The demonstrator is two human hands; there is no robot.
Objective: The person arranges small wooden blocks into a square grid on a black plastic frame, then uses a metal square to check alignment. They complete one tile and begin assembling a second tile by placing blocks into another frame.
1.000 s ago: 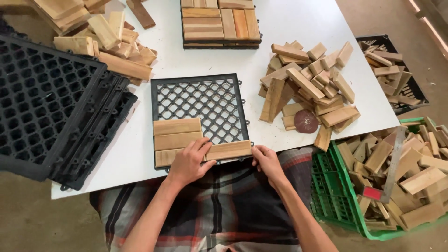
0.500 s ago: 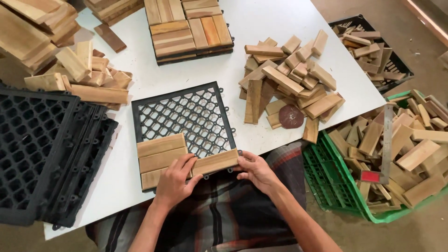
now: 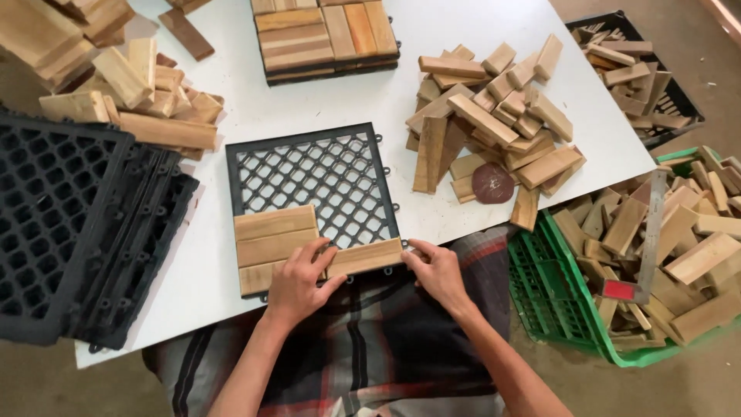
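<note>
Both hands, left hand (image 3: 296,283) and right hand (image 3: 434,272), clamped on either end of a wooden slat (image 3: 364,258), low centre of frame. Held at the near edge of a black grid tile (image 3: 316,174), beside three slats (image 3: 272,249) already seated. Loose wood pile (image 3: 494,123) toward upper right, green crate (image 3: 556,297) at lower right.

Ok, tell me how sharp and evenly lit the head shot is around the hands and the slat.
Head view: soft even light, only faint shadows under the left hand and right hand; the wooden slat and black grid tile are sharp; the white table is bright without glare; edges bow slightly from the wide lens.
</note>
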